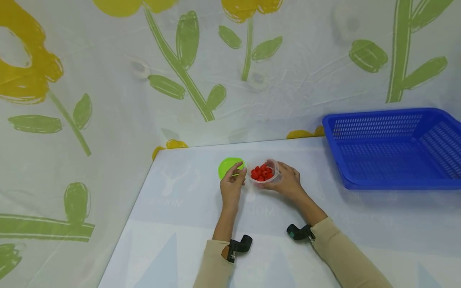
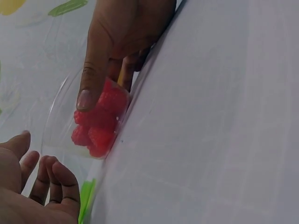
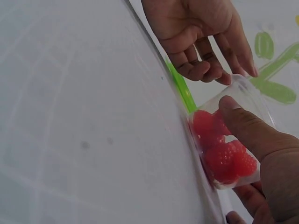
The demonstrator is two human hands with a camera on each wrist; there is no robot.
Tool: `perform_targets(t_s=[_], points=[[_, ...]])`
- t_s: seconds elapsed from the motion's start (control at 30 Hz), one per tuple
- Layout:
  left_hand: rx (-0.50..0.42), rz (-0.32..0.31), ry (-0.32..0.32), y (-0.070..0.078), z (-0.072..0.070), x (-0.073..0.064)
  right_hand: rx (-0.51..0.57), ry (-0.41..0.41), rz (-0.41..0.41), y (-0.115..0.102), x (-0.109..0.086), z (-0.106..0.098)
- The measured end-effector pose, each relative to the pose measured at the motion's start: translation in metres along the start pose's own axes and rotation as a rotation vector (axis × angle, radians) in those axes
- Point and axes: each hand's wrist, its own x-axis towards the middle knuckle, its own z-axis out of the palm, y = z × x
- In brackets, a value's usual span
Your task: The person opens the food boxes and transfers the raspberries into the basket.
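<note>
A clear plastic container [image 1: 263, 180] of red raspberries [image 1: 262, 172] is gripped by my right hand [image 1: 288, 183]. In the right wrist view the thumb [image 3: 247, 123] lies along the container's near side, while the other fingers are partly hidden behind it. My left hand [image 1: 232, 188] is beside the container's left rim, fingers loosely bent and holding nothing. Whether a fingertip touches the rim, I cannot tell. Just behind the left hand lies a bright green round lid [image 1: 227, 165], partly covered by the fingers; both wrist views show only its green edge.
A blue plastic basket [image 1: 342, 160] with slotted walls stands on the right side of the white table [image 1: 162, 224]. Behind the table hangs a white curtain [image 1: 288, 92] printed with flowers and leaves. Each wrist carries a small black camera.
</note>
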Motion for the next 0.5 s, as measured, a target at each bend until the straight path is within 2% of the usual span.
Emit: perform_targets(t_s=[0.33, 0.5], points=[[0.008, -0.019, -0.047, -0.0037, 0.0029, -0.0006, 0.004, -0.002, -0.007, 0.0018, -0.0002, -0.0019], [0.001, -0.004, -0.066, -0.0054, 0.0018, -0.0002, 0.009, 0.000, -0.012, 0.0015, 0.0001, -0.0016]])
